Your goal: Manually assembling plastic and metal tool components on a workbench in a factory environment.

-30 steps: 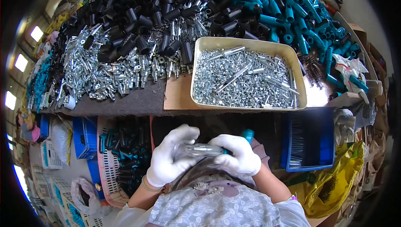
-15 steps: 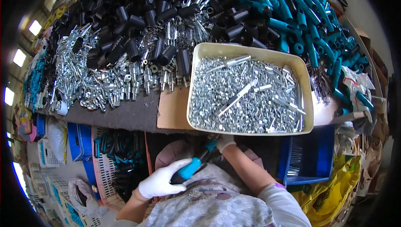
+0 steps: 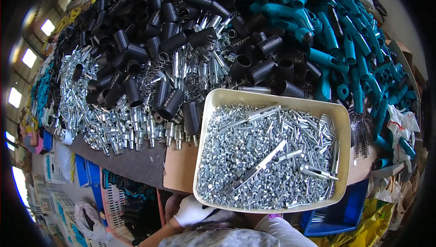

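Observation:
My left hand (image 3: pixel 192 212), in a white glove, is at the lower left corner of a cream tray (image 3: pixel 200 165). Its fingers run under the tray's edge, so what they hold, if anything, is hidden. The tray is filled with small silver metal pins, and a few longer slotted metal pieces (image 3: pixel 318 172) lie on top. My right hand is out of sight behind the tray's near edge. Only the right arm shows below it, with a purple cuff (image 3: pixel 275 215) at the sleeve's end.
Black sleeves (image 3: pixel 170 104) and silver fittings (image 3: pixel 106 131) are heaped at the left. Teal handles (image 3: pixel 324 33) pile up at the right, beside a bundle of springs (image 3: pixel 361 131). Below the table edge are a pink crate (image 3: pixel 111 197) and a blue bin (image 3: pixel 334 224).
The view has tilted upward, so table and tray appear lower. The teal and black tool at my left hand has gone out of sight. My right hand is now hidden.

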A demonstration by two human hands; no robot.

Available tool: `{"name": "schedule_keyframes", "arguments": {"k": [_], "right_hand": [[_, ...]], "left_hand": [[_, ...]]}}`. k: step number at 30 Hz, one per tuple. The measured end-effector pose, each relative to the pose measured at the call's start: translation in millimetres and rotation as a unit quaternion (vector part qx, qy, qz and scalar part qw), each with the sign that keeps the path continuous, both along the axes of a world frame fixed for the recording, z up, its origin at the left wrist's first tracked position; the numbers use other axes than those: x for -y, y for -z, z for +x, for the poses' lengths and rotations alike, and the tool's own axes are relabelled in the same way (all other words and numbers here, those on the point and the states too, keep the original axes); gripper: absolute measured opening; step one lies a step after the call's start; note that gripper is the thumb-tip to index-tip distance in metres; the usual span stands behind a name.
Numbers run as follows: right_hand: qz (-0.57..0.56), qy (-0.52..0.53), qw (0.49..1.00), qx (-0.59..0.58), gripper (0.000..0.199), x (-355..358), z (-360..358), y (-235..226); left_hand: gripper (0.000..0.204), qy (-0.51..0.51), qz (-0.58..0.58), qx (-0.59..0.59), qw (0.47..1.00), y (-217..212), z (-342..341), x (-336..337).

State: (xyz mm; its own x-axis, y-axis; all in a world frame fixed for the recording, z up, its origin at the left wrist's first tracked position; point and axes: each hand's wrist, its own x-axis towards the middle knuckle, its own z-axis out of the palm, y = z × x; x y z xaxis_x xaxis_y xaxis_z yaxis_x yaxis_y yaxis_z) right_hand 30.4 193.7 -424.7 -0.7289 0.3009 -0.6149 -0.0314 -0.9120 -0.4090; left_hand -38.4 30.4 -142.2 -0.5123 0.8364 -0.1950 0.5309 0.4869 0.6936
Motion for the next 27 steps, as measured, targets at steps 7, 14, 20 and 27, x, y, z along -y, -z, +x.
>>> {"name": "schedule_keyframes", "arguments": {"k": [7,14,20,27], "right_hand": [[0.028,-0.045,0.998,0.031,0.023,41.9,21.4,40.8],[0.084,-0.091,0.991,0.049,0.023,65.4,42.0,65.0],[0.164,-0.139,0.976,0.034,0.024,46.5,20.3,50.8],[0.275,-0.168,0.946,0.032,0.024,1.3,3.1,53.6]], "left_hand": [[0.046,0.012,-0.161,0.100,0.982,-13.2,-9.3,-9.3],[0.041,-0.028,0.016,-0.007,0.999,2.1,-1.2,-5.3],[0.047,-0.021,-0.018,-0.060,0.998,9.5,9.5,-20.0],[0.066,-0.015,-0.119,0.025,0.992,9.5,17.1,-39.6]]}}
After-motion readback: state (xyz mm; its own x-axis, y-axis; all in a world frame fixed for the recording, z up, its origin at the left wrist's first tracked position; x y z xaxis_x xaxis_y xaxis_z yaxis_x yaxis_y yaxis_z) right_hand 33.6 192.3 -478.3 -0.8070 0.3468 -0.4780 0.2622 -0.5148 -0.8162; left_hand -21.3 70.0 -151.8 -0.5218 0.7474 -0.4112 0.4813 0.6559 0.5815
